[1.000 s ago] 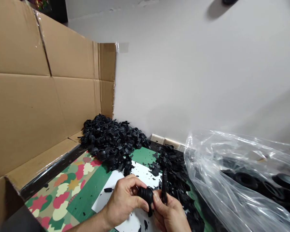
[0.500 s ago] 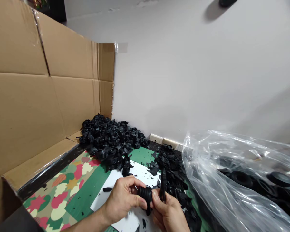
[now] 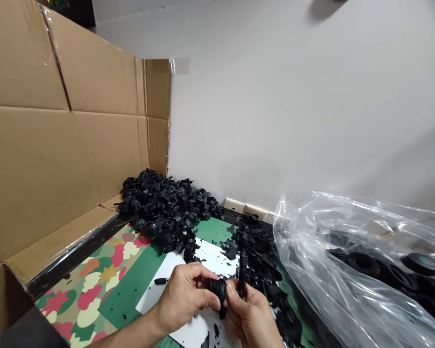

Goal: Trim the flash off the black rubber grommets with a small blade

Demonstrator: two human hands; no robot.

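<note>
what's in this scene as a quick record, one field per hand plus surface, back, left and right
left hand: grips a ribbed black part
right hand: fingers at the part's edge; also holds a slim dark object, kind unclear
surface: white sheet over green mat, black scraps scattered
back: heap of black pieces
left: cardboard wall
right: clear plastic, round black parts

We seem to be in a makeshift workshop: cardboard [image 3: 105, 145] beside a pale wall [image 3: 239, 106], heaped black parts [image 3: 166, 205], scraps [image 3: 257, 246], a plastic bag [image 3: 297, 237].
</note>
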